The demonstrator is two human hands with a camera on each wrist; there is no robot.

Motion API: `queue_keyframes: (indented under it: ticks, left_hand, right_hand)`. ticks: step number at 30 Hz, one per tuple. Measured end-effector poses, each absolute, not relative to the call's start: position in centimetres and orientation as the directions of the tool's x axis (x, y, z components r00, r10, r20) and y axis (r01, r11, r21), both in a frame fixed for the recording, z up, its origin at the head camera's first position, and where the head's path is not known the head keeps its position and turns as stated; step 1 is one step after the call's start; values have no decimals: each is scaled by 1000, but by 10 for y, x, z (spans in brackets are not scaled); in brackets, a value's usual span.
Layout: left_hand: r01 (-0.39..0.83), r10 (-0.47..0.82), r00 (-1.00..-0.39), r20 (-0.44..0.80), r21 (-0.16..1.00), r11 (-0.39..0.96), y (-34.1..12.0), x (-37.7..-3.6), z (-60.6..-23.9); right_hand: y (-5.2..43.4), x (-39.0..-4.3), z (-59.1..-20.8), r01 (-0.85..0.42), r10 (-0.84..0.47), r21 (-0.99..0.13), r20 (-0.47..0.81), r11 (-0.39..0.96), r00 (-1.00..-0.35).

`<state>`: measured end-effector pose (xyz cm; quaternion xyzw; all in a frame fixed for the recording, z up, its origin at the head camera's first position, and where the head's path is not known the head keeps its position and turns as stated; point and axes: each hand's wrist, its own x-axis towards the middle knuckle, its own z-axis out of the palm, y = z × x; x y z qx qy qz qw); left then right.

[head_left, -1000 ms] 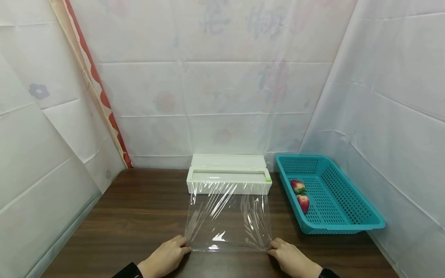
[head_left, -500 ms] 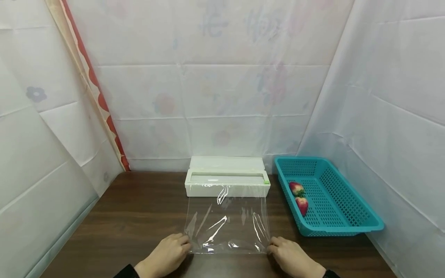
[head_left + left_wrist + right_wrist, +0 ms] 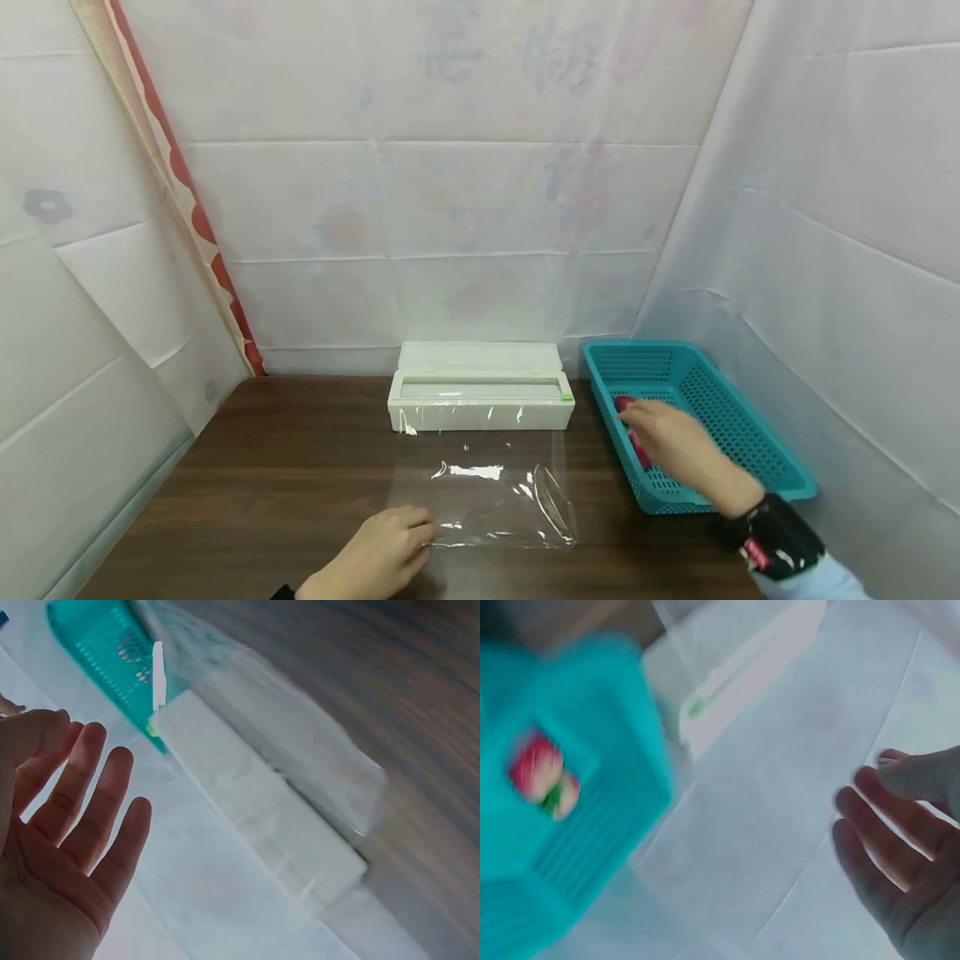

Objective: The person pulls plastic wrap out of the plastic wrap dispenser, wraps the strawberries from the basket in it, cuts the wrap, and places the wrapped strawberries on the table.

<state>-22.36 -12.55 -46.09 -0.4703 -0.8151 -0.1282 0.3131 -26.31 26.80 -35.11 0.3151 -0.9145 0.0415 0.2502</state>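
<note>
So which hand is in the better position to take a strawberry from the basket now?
Probably the right hand: it is already over the teal basket, open, beside the strawberries. The left hand rests open at the cling film on the table, apart from the basket.

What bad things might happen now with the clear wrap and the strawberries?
1. The sheet of clear wrap already has a curled, wrinkled right edge, and only the left hand rests at its near corner. It might fold over and stick to itself.
2. The right hand is open over the strawberries in the teal basket, holding nothing yet. A hasty grab might squash or drop one.
</note>
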Motion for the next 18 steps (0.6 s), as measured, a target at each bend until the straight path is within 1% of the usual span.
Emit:
queue_keyframes:
  ticks: [2, 4, 6, 7, 8, 10, 13, 15, 18]
  left_hand:
    - [856, 685, -340, 645, -89, 509, -123, -222, -459]
    - [865, 686, -325, 651, -89, 494, -121, -220, -458]
    - [867, 686, -316, 655, -94, 489, -120, -219, -457]
    - [865, 683, -314, 659, -98, 492, -120, -218, -457]
    - [864, 679, -312, 664, -99, 494, -120, -217, -458]
    - [861, 672, -314, 670, -98, 499, -121, -216, -459]
    - [859, 668, -312, 675, -100, 502, -123, -214, -463]
    - [860, 670, -308, 675, -104, 500, -124, -213, -466]
    - [865, 675, -296, 676, -110, 489, -125, -213, -469]
  right_hand:
    - [280, -279, -339, -556, -511, 2, 396, 831, -763]
    - [291, -295, -334, -513, -475, -59, 300, 857, -827]
    - [302, -309, -334, -501, -476, -74, 220, 862, -851]
    - [306, -315, -336, -503, -486, -61, 182, 862, -855]
    - [310, -321, -340, -514, -504, -27, 153, 858, -850]
    - [316, -330, -350, -548, -554, 85, 109, 832, -825]
    - [321, -339, -367, -610, -647, 264, 83, 748, -758]
    - [324, -342, -378, -649, -704, 315, 99, 693, -704]
    - [326, -345, -393, -685, -738, 304, 106, 662, -666]
